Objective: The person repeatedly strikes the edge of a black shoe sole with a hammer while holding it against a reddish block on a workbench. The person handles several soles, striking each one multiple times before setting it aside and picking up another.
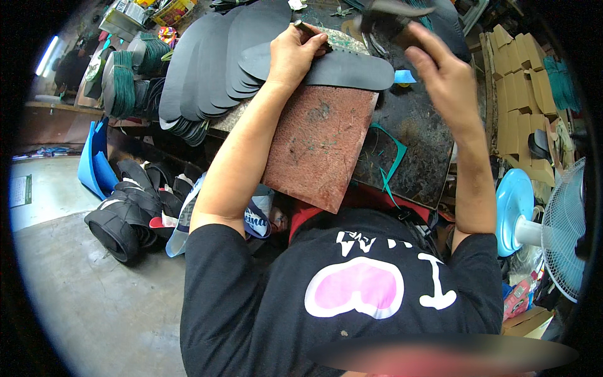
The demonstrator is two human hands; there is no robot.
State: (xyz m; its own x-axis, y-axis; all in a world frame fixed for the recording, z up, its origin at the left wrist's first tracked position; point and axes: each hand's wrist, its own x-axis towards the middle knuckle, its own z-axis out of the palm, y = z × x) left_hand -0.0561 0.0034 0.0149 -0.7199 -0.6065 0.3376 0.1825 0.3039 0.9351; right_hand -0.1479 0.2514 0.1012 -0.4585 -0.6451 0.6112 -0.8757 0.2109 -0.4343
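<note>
My left hand (294, 55) is closed around a short dark punch (304, 27), held over a black sole-shaped sheet (352, 70). A row of small holes or marks runs along the sheet near the punch. On the right, my right hand (445, 78) is raised above the bench, smeared by motion. It grips a hammer (392, 19), whose blurred dark head is up near the top edge. Under the sole sheet's near side lies a reddish-brown board (320, 138). Beside my left hand, several black soles (201, 63) are fanned out in overlapping stacks.
Teal scraps (397, 154) lie on the dark bench (411, 132). Bundles of green cord (124, 85) stand at the left. Black footwear (125, 213) is piled on the floor below. At the right are a blue-and-white fan (565, 226) and cardboard boxes (518, 94).
</note>
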